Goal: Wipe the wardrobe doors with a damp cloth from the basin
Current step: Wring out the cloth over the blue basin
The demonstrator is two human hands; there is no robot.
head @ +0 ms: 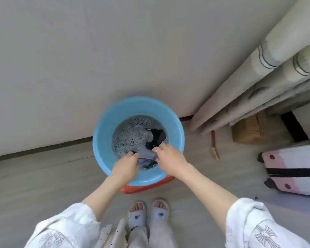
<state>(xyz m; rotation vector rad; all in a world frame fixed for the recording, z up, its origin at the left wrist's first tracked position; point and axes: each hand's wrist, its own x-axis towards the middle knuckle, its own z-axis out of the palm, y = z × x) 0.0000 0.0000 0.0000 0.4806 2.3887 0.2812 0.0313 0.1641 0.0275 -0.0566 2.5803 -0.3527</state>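
Observation:
A blue basin [104,133] stands on the floor against the pale wardrobe front [79,59], resting on something red [147,187]. It holds dark, foamy water. A pale blue-grey cloth [147,157] lies bunched in the water at the near side. My left hand [125,167] grips the cloth's left end with curled fingers. My right hand [170,158], with a ring on one finger, grips its right end. Both hands are inside the basin rim, close together.
Long pale curtains [258,77] hang at the right, reaching the floor. A red-handled brush [214,144] lies on the floor right of the basin. Beyond it sit a brown cardboard box [247,131] and a pink-and-white suitcase [293,167]. My slippered feet [149,213] stand just behind the basin.

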